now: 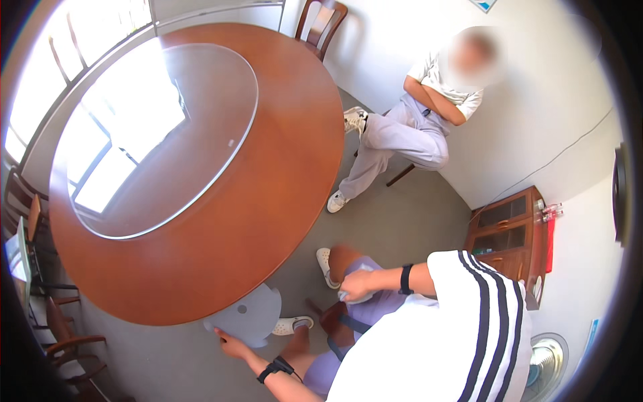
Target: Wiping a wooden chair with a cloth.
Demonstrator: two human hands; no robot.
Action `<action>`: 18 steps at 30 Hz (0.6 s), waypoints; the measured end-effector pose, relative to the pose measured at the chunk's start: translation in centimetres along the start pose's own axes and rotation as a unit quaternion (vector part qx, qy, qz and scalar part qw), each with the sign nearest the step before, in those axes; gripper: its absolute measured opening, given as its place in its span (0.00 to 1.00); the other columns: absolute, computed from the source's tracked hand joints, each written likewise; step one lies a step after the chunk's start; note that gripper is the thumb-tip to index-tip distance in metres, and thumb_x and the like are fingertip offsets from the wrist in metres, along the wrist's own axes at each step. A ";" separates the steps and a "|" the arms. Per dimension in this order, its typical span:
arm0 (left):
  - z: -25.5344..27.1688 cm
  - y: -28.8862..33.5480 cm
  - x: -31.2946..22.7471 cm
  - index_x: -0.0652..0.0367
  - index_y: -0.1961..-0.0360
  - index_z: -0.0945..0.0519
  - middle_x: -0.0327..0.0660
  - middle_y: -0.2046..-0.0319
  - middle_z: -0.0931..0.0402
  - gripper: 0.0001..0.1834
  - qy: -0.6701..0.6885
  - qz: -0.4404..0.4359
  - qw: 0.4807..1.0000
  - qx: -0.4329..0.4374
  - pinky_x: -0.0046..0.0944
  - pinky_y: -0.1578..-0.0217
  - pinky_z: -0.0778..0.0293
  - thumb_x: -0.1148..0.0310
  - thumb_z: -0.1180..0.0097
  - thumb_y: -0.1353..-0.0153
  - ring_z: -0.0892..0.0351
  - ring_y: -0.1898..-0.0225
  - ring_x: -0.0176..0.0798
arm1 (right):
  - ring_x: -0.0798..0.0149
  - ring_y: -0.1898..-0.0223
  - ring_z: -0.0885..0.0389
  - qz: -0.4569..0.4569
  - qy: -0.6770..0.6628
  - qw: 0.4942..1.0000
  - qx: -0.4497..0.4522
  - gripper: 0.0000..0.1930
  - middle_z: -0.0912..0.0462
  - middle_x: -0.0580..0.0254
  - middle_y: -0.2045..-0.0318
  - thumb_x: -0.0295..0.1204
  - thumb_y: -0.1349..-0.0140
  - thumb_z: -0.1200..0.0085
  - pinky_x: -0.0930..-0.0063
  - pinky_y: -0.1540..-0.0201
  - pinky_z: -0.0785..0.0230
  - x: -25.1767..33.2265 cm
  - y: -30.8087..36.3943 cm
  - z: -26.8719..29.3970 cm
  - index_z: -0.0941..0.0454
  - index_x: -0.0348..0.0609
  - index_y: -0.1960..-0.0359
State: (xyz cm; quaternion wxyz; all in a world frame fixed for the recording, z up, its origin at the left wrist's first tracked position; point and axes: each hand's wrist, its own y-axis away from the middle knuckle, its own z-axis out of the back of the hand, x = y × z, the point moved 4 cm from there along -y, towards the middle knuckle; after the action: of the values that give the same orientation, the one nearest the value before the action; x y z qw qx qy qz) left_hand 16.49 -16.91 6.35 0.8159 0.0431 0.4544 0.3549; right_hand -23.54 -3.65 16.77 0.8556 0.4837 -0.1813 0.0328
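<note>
White shirt sleeve with black stripes [483,315] nearest, I see right hand [358,284] clamped on pale cloth-like piece [343,295]; left hand [234,345] meets grey holed panel [260,313], grip unclear.

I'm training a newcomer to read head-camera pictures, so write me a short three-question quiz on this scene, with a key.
1. True or false: the seated person across the room has both arms hanging straight down.
2. Which of these lies on the brown table?
A) electric fan
B) clear disc
C) wooden cabinet
3. Which of the camera wearer's hands is nearer the pale grey piece beside the table's edge?

Key:
1. False; the arms are folded.
2. B.
3. The left hand.
</note>
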 end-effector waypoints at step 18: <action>19.1 -10.8 0.5 0.79 0.59 0.20 0.53 0.61 0.17 0.38 0.072 0.181 0.981 0.000 0.44 0.57 0.24 0.44 0.34 0.47 0.18 0.60 0.44 | 0.45 0.48 0.21 -0.213 -0.087 0.973 0.022 0.30 0.19 0.43 0.51 0.53 0.45 0.51 0.57 0.46 0.29 3.4 4.1 -3.1 0.19 0.39 0.52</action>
State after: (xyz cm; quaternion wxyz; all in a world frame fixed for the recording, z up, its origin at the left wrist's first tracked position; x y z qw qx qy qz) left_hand 37.25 -19.80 12.87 0.7037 0.0986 0.4963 0.4987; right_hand -20.43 0.71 19.81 0.8129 0.5311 -0.1471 -0.1885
